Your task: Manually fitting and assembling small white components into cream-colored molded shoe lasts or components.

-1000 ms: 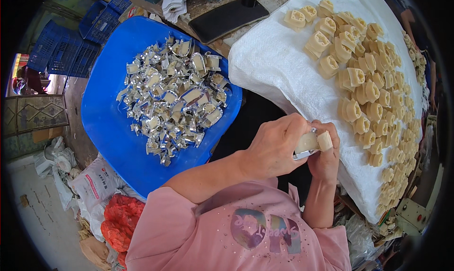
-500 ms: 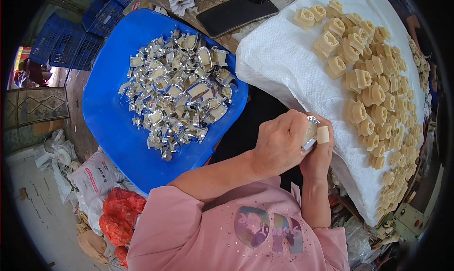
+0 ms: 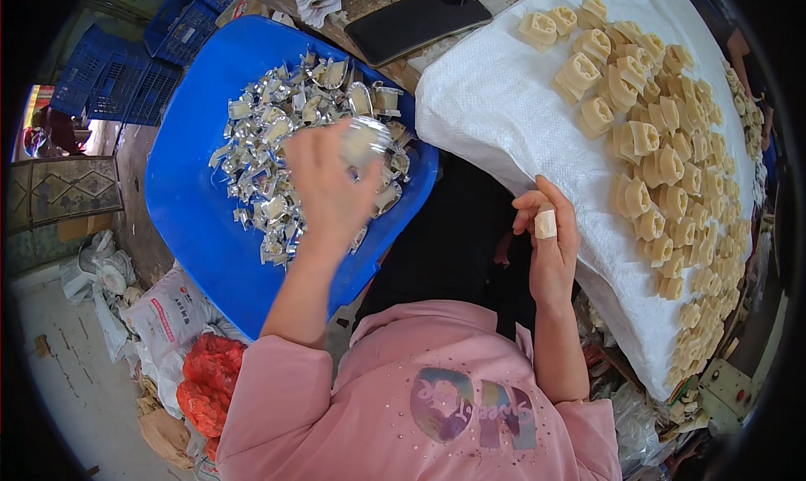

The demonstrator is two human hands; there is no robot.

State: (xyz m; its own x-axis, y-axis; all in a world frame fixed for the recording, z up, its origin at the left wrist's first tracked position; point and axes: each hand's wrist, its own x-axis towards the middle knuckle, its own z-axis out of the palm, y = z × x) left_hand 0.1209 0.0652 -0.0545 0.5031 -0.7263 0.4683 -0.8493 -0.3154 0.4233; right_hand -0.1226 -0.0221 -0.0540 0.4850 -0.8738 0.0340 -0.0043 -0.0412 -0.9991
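Pink T-shirt (image 3: 369, 380) fabric bears multicoloured decorative lettering; at lower left, a white printed sack (image 3: 172, 313) shows dark characters and red print, both left unread. Blurred, the left hand (image 3: 323, 187) pinches a cream piece with a shiny silver rim (image 3: 364, 142) over a heap of similar silvery pieces (image 3: 269, 133) in a blue plastic tub (image 3: 189, 196). Loosely curled and holding nothing visible, the right hand (image 3: 552, 258), one digit wrapped in pale tape (image 3: 546, 224), is beside white woven sheeting (image 3: 487, 95) bearing cream ring-like pieces (image 3: 663, 166).
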